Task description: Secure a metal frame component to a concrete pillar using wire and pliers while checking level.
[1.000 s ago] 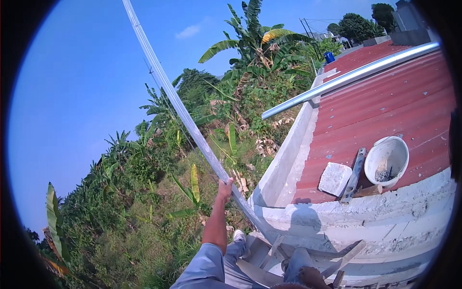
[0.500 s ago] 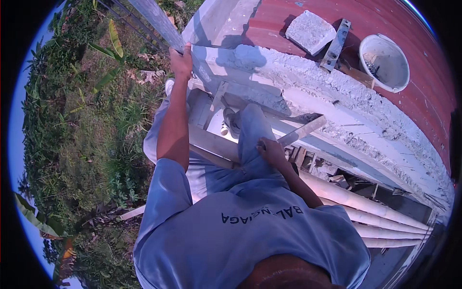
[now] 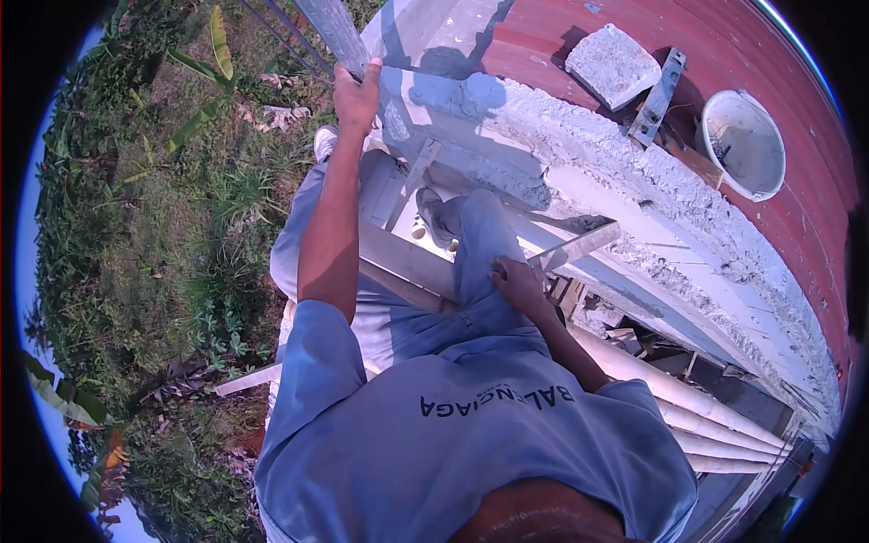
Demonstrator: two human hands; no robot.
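The view has dipped. The left hand (image 3: 356,100) grips a far pole (image 3: 334,27). Right hand (image 3: 519,283), nearer: I cannot tell.

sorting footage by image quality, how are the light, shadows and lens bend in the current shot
In the head view, hard sunlight throws dark shadows onto the pale concrete wall and beside the white block; in the same view, the wall and red roof curve with the fisheye bend, black fills the corners, and the left hand shows no obvious motion blur.
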